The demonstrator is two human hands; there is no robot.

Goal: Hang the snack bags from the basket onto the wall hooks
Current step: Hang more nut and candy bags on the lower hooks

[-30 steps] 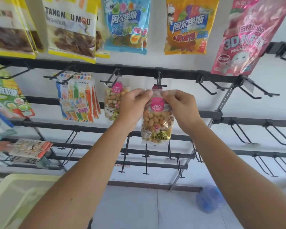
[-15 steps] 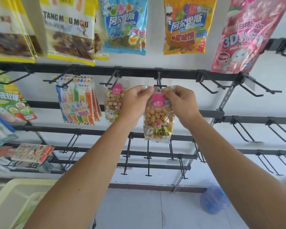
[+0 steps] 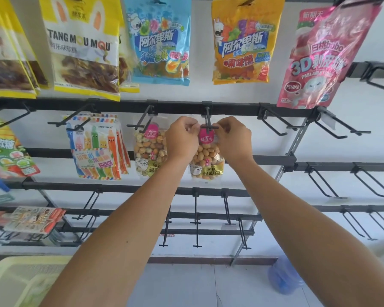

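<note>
A clear bag of coated peanuts with a pink label hangs between my hands at the tip of a black wall hook. My left hand pinches the bag's top left corner. My right hand pinches its top right corner. The hook's crossbar sits right in front of the bag's pink header. Whether the hook passes through the bag's hole is hidden by my fingers. A pale yellow mesh basket shows at the bottom left.
A second peanut bag hangs on the hook to the left, beside pencil candy packs. Large snack bags fill the top row. Bare hooks stick out to the right and below. A blue plastic bag lies on the floor.
Both hands have raised the peanut bag, bringing its header from below the hook's tip up to the crossbar.
</note>
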